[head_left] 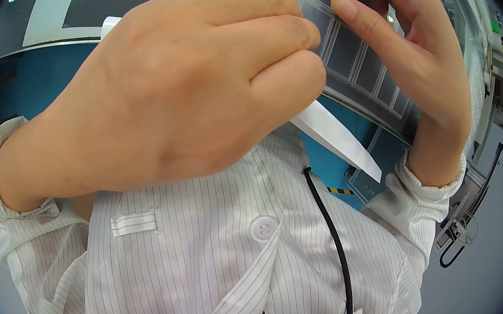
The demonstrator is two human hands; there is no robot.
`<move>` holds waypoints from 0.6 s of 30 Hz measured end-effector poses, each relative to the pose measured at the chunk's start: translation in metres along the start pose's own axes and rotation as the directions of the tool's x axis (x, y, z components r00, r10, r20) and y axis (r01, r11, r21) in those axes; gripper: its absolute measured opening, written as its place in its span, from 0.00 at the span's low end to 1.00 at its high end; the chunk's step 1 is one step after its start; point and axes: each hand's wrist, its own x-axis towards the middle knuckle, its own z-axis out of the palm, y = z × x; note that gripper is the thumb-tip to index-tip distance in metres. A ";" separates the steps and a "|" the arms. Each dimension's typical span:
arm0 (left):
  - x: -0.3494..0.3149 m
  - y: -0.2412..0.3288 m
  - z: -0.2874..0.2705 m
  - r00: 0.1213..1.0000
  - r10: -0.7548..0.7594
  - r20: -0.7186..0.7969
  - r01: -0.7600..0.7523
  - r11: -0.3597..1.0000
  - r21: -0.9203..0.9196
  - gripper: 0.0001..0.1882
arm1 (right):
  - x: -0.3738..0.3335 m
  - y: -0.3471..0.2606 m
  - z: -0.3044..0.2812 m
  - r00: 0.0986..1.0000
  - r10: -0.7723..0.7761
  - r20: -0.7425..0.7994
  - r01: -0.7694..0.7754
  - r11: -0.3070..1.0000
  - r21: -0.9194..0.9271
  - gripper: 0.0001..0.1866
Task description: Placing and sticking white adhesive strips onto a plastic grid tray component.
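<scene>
The left hand, large and close to the head camera, shows its back, with the fingers curled inward and lying side by side; its fingertips and thumb are hidden, so I cannot tell whether they grip anything. A long, narrow, flat white strip with a slanted end comes out from behind the lower edge of this hand and slopes down to the right, toward the rolled right cuff; its upper part is hidden. A small, pale white piece shows beyond the hand's upper left edge, and I cannot tell whether it belongs to the strip. The right hand is raised at the upper right, well apart from the left, its fingers bent and its thumb tip brought up to the index finger, leaving a rounded gap; whether something thin is pinched there I cannot tell. Beyond both hands lies a grid of dark grey rectangular panels with pale translucent rims. Below, the person wears a white, dark-striped smock with a round white button and a thin black cord hanging down its front.
</scene>
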 end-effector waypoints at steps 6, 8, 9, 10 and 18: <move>0.012 0.001 -0.002 0.998 0.002 0.060 -0.003 1.000 0.014 0.09 | -0.001 0.004 -0.001 0.999 -0.046 0.006 0.047 0.996 -0.076 0.04; 0.021 -0.003 0.004 0.997 0.017 0.071 -0.018 1.000 0.018 0.09 | -0.003 0.007 0.001 0.997 -0.074 -0.015 0.073 0.995 -0.063 0.03; 0.021 -0.004 0.002 0.997 0.025 0.077 -0.027 0.999 0.019 0.09 | -0.003 0.007 0.001 0.994 -0.101 -0.036 0.099 0.994 -0.054 0.03; 0.020 -0.007 -0.001 0.996 0.031 0.083 -0.033 0.999 0.023 0.10 | -0.004 0.007 0.001 0.994 -0.103 -0.038 0.101 0.994 -0.050 0.03; 0.026 -0.007 -0.001 0.989 0.083 0.125 -0.088 0.995 0.040 0.10 | -0.011 -0.019 0.004 0.999 -0.017 -0.046 0.017 1.000 0.010 0.02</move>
